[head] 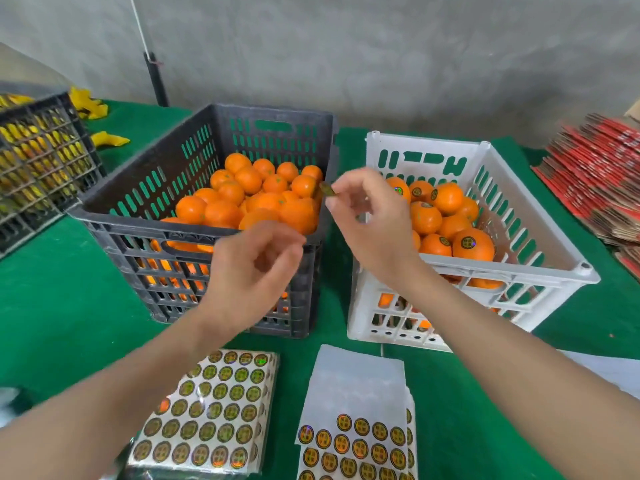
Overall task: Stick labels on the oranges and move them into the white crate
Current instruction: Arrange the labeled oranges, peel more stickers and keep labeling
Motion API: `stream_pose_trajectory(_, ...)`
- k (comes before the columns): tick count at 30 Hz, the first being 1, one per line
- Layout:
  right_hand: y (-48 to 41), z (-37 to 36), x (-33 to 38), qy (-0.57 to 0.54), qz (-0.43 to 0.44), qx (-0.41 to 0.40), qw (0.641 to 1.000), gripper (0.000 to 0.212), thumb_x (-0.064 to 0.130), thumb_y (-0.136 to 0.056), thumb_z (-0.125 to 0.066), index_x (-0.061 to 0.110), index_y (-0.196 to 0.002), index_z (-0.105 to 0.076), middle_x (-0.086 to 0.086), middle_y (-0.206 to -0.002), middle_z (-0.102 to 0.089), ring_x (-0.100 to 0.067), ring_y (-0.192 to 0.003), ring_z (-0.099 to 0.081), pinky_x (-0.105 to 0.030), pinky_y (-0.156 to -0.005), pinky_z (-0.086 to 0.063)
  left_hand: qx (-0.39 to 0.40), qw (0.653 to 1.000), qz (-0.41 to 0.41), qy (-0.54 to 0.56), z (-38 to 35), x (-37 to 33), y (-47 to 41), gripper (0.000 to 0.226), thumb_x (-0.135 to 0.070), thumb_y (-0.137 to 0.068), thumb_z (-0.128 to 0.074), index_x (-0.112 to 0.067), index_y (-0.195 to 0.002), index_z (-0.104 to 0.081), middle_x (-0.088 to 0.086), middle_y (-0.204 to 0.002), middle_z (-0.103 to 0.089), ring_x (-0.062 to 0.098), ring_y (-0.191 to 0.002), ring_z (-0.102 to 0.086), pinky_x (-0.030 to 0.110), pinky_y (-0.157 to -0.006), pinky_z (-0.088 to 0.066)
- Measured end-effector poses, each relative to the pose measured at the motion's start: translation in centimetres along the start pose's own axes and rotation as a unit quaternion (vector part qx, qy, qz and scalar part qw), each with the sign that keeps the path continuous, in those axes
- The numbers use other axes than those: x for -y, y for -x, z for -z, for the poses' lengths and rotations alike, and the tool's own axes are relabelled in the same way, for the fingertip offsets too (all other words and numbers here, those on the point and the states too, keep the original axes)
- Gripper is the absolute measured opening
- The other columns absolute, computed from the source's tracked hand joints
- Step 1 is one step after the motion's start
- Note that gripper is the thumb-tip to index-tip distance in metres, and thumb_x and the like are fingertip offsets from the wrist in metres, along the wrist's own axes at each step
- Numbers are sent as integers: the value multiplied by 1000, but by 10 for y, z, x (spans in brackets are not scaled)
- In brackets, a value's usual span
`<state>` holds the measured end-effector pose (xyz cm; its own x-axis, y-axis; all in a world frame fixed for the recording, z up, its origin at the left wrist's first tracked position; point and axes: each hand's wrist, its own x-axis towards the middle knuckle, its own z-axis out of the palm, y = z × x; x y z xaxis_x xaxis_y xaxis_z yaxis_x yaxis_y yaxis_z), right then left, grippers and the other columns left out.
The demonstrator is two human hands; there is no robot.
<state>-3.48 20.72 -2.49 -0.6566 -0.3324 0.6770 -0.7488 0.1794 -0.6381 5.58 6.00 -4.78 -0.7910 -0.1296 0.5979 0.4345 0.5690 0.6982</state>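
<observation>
Right hand [367, 216]: raised over the gap between the two crates in the middle of the frame, thumb and forefinger pinching a small label [327, 189] that it holds edge-on; the other fingers are curled.
Left hand [256, 268]: just below and left of the right one, in front of the near rim of the dark crate; its fingers are bent inward, but it is blurred, so I cannot tell whether it holds anything.
Dark crate [277, 112]: centre left, slotted walls, part full of oranges [263, 199] that show no stickers.
White crate [502, 268]: just right of the dark one, tilted a little, with a narrow gap between them.
Labelled oranges [472, 244]: heaped in the white crate; several show a round dark-and-gold sticker on top.
Full label sheets [214, 410]: a stack at lower centre left, below the left forearm, with rows of round stickers covering the top sheet.
Part-used sheet [356, 427]: lower centre, beside the full stack; its upper half is bare backing, with sticker rows only on the lower half.
Green table cover [52, 289]: under both crates and the sheets.
Black crate [38, 150]: upper left, yellow contents seen through its grid.
Yellow scraps [104, 138]: on the cover behind that crate.
Flattened red-printed cartons [595, 178]: stacked at the right edge.
Grey wall [381, 46]: across the top, with a black pole [157, 81] standing against it.
</observation>
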Motion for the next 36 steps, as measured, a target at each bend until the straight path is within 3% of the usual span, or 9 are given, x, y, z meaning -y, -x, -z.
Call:
stream_pose_trajectory(3,-30,-23,-13,22,-5,56,998,20,-7,-86,-56,1,-103,-55,0,-86,-56,-13,-83,-56,-24,-71,-49,-23,991,37,-128,15,21,-57,16,-3,-87,-60,-15,-96,-64,-16,-79,-59,-3,-71,-56,10,-63,-43)
stream_pose_trajectory(7,-35,-44,-34,46,-70,129,988,26,-8,-88,-52,3,-111,-50,-5,-93,-57,-11,-85,-54,-24,-76,-48,216,877,208,-375,28,66,-117,42,-36,-82,-70,-5,-109,-63,9,-105,-63,27,-98,-60,32,-78,-43)
stream_pose_trajectory(11,-29,-42,-51,17,-110,118,987,26,-5,-89,-53,8,-110,-47,-4,-94,-59,-14,-88,-58,-21,-80,-49,387,783,259,-413,22,88,-126,65,-71,-74,-59,-12,-100,-60,0,-96,-60,19,-83,-55,30,-71,-41)
stream_pose_trajectory(16,-30,-40,-53,-19,-130,126,983,28,-2,-88,-56,16,-106,-45,0,-92,-61,-14,-90,-60,-20,-80,-50,325,844,237,-356,23,89,-122,45,-56,-71,-69,-13,-82,-59,-3,-75,-56,11,-65,-52,26,-53,-39)
stream_pose_trajectory(20,-39,-32,-51,-190,-262,70,943,11,7,-91,-58,15,-98,-53,-10,-97,-64,-23,-97,-64,-31,-88,-53,217,939,266,22,38,70,-115,37,-18,-75,-78,-36,-101,-60,-4,-105,-58,14,-88,-64,32,-63,-58)
stream_pose_trajectory(23,-43,-19,-43,-312,-317,12,896,5,11,-92,-56,11,-89,-59,-10,-96,-64,-26,-97,-65,-32,-78,-57,182,927,253,210,38,51,-104,55,10,-74,-72,-35,-104,-62,-5,-115,-59,18,-89,-69,31,-63,-58)
stream_pose_trajectory(26,-40,-4,-33,-331,-290,8,898,9,13,-91,-56,12,-85,-62,-8,-96,-66,-24,-100,-64,-34,-78,-56,164,905,253,299,28,37,-95,62,16,-68,-69,-31,-107,-62,-2,-112,-63,26,-96,-66,44,-78,-58)
stream_pose_trajectory(32,-29,25,-15,-276,-224,69,932,11,12,-90,-55,14,-86,-65,7,-102,-69,-9,-100,-64,-30,-84,-55,142,850,302,407,4,22,-91,55,-11,-74,-68,-28,-125,-59,5,-123,-64,25,-108,-63,40,-90,-49)
stream_pose_trajectory(36,-24,33,-7,-165,-188,96,963,13,12,-89,-59,19,-78,-64,12,-116,-59,0,-109,-54,-15,-87,-46,149,854,329,374,-9,17,-90,61,-28,-74,-61,-15,-133,-53,9,-126,-62,23,-108,-59,33,-89,-44)
